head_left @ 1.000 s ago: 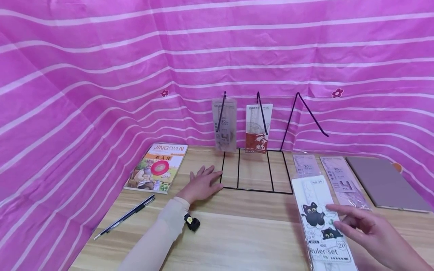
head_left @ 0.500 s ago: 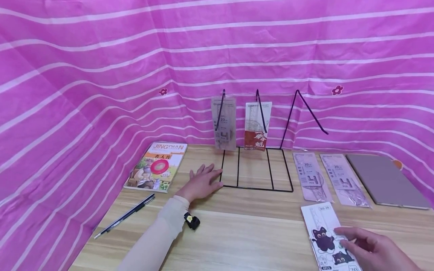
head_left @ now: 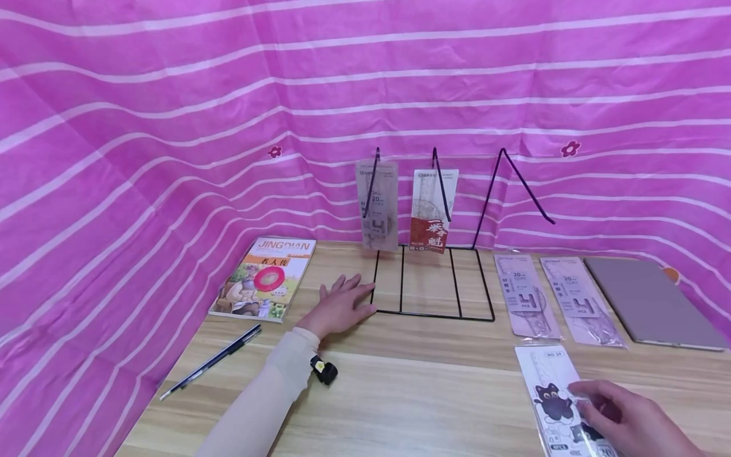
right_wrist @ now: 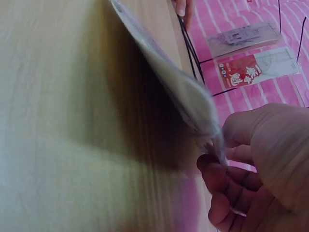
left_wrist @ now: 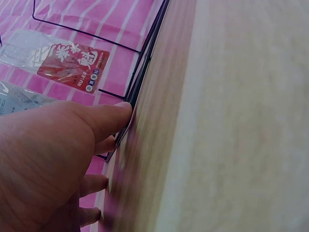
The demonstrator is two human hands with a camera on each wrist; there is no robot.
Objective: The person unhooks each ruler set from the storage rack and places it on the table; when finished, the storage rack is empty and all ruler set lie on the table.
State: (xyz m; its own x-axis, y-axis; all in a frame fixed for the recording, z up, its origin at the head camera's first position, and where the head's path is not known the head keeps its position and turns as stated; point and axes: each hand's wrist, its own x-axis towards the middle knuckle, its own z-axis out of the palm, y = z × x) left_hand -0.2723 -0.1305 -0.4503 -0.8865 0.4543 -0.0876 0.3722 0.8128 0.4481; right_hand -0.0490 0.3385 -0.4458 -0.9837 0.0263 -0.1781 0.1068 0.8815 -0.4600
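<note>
My right hand (head_left: 631, 412) pinches a clear-wrapped ruler set (head_left: 542, 374) with black cats on it by its right edge, near the table's front right. In the right wrist view the ruler set (right_wrist: 186, 96) is tilted, its edge facing the camera. My left hand (head_left: 337, 311) rests on the table at the front left corner of a black wire display rack (head_left: 434, 316), its thumb touching the base wire. A greyish ruler packet (head_left: 385, 209) hangs from the rack's left hook and a red and white one (head_left: 429, 225) from the middle hook. The right hook is bare.
Two pale purple ruler packets (head_left: 525, 295) lie right of the rack, beside a grey notebook (head_left: 651, 298). At left, a book (head_left: 297, 260) carries a red tape roll (head_left: 259, 279), with pens (head_left: 211, 362) before it. A pink striped cloth (head_left: 400, 76) hangs behind.
The right hand has drawn the ruler set lower in the head view, toward the table's front and slightly right, uncovering the purple packet behind it. The left hand has stayed at the rack.
</note>
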